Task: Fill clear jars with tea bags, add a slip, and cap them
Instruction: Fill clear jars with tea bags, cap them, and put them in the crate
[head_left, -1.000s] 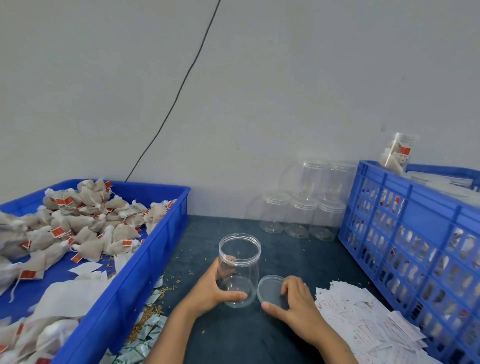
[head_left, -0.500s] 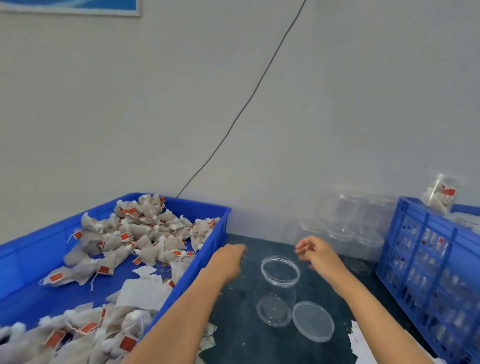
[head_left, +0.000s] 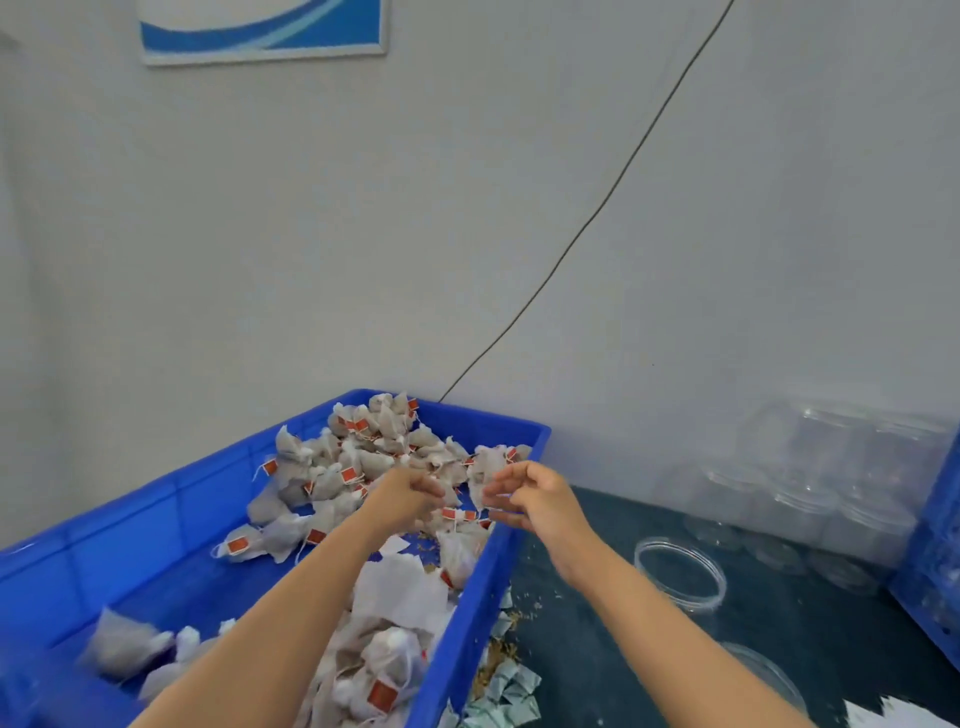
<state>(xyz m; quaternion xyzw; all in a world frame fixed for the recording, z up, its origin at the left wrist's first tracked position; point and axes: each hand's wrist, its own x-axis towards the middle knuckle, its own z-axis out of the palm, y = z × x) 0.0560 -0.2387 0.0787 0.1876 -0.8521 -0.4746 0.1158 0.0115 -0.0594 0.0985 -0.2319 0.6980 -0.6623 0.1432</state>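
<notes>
Clear lidless jar (head_left: 680, 574), upright, empty

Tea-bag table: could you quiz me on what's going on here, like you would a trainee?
1. True or false: the open jar already holds tea bags.
2. Where are both hands? A) over the blue bin B) on the jar C) on the slips
3. Fill in: the jar's lid lies on the ____ beside it.

Key: 1 false, it looks empty. 2 A: left hand and right hand reach among the tea bags. 3 table.
</notes>
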